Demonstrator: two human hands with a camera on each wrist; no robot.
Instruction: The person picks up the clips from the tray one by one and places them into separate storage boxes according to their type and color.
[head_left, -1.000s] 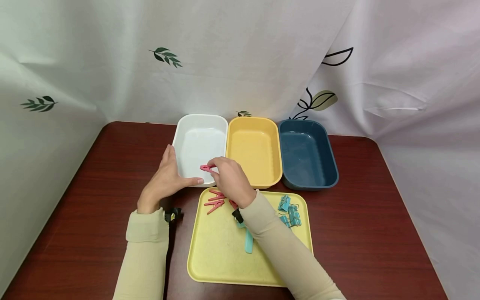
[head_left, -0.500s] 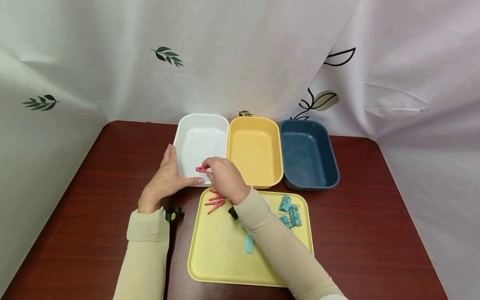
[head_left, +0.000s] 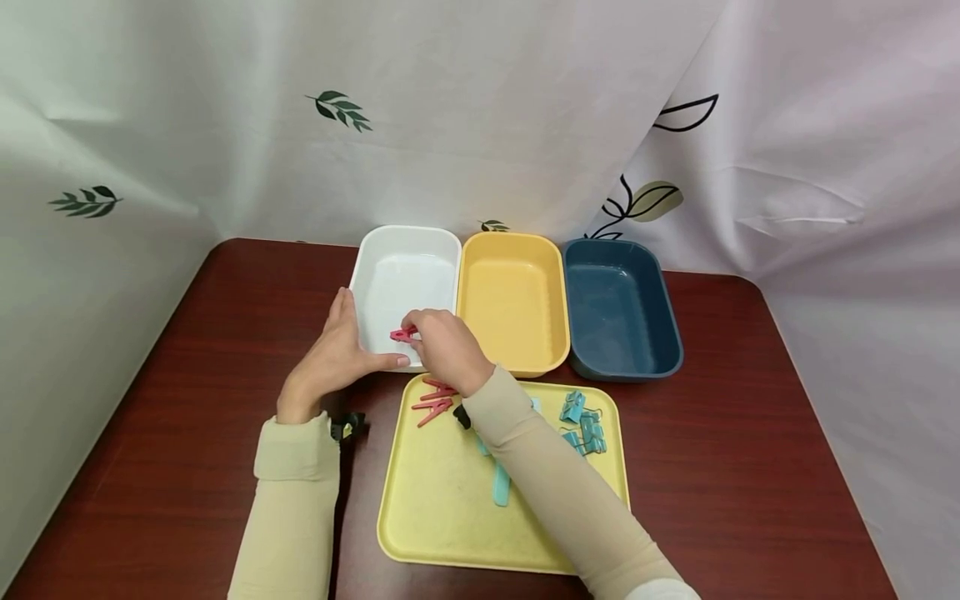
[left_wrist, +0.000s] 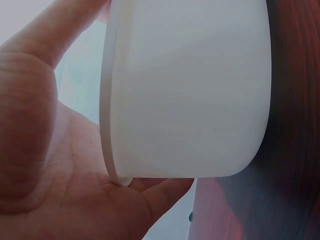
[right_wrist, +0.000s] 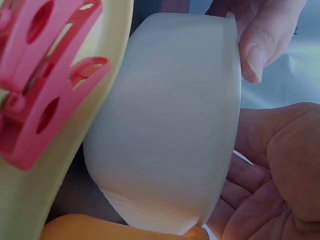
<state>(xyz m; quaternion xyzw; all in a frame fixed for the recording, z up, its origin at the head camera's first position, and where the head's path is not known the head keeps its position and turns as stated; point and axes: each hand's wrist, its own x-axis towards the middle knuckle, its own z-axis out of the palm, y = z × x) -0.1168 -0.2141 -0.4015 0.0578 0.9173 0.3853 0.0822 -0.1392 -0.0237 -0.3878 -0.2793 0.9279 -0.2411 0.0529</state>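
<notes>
One pink clip (head_left: 402, 335) edged left (slightly); fingers (head_left: 411, 321) pinching.

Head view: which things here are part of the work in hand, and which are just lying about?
In hand:
- right hand pinching a pink clothespin
- left hand resting against the white bin
- pink clothespins on the yellow tray

Lying about:
- yellow bin
- blue bin
- teal binder clips
- teal clip

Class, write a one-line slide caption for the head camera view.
Right hand holds a pink clothespin over the white bin while the left hand steadies its corner.
</notes>
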